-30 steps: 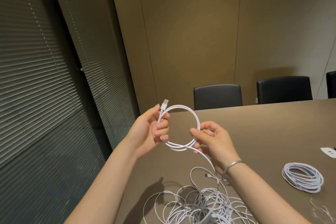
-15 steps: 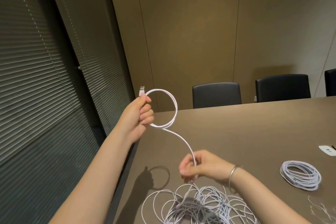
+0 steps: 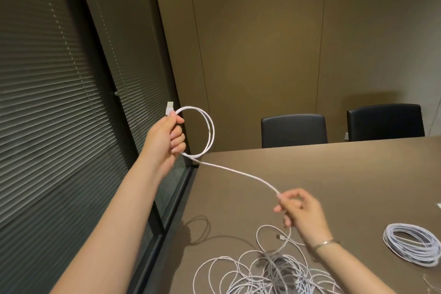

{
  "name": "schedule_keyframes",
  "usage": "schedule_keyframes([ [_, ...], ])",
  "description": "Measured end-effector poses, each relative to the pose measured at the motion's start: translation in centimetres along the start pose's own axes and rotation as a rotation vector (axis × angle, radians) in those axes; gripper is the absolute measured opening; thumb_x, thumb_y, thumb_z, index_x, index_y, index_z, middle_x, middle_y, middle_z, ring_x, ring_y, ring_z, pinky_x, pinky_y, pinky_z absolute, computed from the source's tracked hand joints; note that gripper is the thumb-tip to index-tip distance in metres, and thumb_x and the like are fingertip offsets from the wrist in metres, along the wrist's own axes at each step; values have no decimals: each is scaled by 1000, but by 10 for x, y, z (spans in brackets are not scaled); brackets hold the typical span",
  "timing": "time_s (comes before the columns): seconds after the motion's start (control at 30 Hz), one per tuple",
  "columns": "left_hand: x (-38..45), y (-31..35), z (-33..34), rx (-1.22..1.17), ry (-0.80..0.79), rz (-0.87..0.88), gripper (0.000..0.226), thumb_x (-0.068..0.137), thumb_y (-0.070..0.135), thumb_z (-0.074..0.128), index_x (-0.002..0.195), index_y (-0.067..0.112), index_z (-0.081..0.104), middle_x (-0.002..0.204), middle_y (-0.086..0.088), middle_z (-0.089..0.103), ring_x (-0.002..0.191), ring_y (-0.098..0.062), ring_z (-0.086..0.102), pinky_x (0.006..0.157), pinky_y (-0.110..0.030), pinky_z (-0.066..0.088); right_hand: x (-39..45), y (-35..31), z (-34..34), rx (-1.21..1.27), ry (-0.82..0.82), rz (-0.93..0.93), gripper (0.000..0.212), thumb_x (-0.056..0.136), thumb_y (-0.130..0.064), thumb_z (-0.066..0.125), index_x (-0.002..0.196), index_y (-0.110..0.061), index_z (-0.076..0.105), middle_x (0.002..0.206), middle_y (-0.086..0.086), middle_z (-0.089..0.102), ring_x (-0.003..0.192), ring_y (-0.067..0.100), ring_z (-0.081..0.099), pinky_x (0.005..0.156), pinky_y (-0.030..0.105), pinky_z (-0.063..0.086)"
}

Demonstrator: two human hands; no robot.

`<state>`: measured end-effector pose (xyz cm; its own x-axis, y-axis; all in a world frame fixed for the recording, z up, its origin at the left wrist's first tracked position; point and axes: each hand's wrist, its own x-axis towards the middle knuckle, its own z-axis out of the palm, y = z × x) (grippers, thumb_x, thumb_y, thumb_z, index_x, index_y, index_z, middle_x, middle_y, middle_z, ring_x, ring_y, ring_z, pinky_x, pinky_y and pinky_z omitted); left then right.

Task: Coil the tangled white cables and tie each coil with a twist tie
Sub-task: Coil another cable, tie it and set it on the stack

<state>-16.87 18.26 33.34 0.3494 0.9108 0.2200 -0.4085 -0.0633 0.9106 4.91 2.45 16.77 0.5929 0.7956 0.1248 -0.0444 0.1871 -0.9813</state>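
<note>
My left hand (image 3: 168, 137) is raised past the table's left edge and grips a small coil (image 3: 207, 131) of white cable, two loops wide, with the USB plug (image 3: 169, 108) sticking up above the fist. From the coil a taut stretch of cable (image 3: 238, 172) runs down and right to my right hand (image 3: 301, 210), whose fingers curl round it above the table. Below that hand the cable drops into a tangled pile of white cable (image 3: 269, 272) on the brown table (image 3: 334, 174).
A finished white coil (image 3: 411, 243) lies on the table at the right. Thin twist ties (image 3: 430, 283) lie near the bottom right corner. Two black chairs (image 3: 294, 130) stand at the far side. Slatted blinds (image 3: 59, 102) fill the left.
My left hand has lifted the coil up and to the left. My right hand has slid along the cable to the right, so the stretch between the hands is longer and straighter.
</note>
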Motion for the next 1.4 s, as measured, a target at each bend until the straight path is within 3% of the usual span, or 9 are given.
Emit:
schedule_keyframes([
  [0.13,-2,-12,1,70,-13,-24,30,105,28,44,80,13,52,51,6,29,40,-5,21,35,-17,19,-2,-64,15,156,143,-216,12,93,-2,56,84,-6,62,68,5,65,39,9,40,40,20,40],
  [0.3,-14,-32,18,87,-75,-78,30,105,26,43,79,12,50,50,6,27,39,-5,20,34,-17,19,-22,-108,49,256,-37,-374,21,94,3,51,105,-7,66,92,5,73,53,11,47,45,22,44],
  [0.5,-32,-41,43,-29,-206,-158,31,103,33,44,81,11,50,51,5,23,40,-6,17,43,-23,12,-39,-93,80,15,-110,-568,31,94,-6,56,115,-25,67,103,-6,70,70,5,58,55,26,48],
  [0.67,-44,-40,55,10,-259,-215,43,97,50,46,77,14,58,49,6,26,41,-7,20,42,-19,20,-45,-83,91,-222,-92,-798,34,90,2,57,119,-13,67,106,-5,63,98,6,61,79,13,46],
  [0.87,-45,-39,60,-9,-334,-268,38,100,43,46,75,15,56,59,5,31,50,-8,25,54,-23,20,-43,-70,96,-420,-42,-937,31,90,-3,59,120,-8,66,113,1,61,106,8,59,91,24,49],
  [1.1,-41,-32,62,-147,-347,-271,39,105,37,36,71,17,40,60,4,27,50,-10,27,52,-21,31,-43,-61,87,-361,-8,-770,24,84,-12,66,97,-26,52,98,-7,48,73,3,50,65,7,38],
  [1.17,-33,-25,55,-241,-329,-289,40,105,37,35,70,18,41,55,6,25,45,-8,25,47,-19,35,-39,-54,75,-337,-67,-637,29,84,-13,69,95,-32,50,88,-7,55,65,8,51,63,9,39],
  [1.3,-17,-12,33,-331,-309,-326,40,104,38,37,70,17,46,51,8,25,40,-4,25,41,-16,29,-22,-36,44,-344,-302,-343,7,87,-23,68,87,-28,64,63,3,63,54,9,54,58,23,46],
  [1.4,-9,2,18,-342,-281,-317,41,104,38,38,70,17,48,51,9,24,38,-3,23,38,-15,24,-6,-20,12,-565,-350,-220,24,88,-32,66,68,-19,66,50,-5,54,50,5,48,54,21,40],
])
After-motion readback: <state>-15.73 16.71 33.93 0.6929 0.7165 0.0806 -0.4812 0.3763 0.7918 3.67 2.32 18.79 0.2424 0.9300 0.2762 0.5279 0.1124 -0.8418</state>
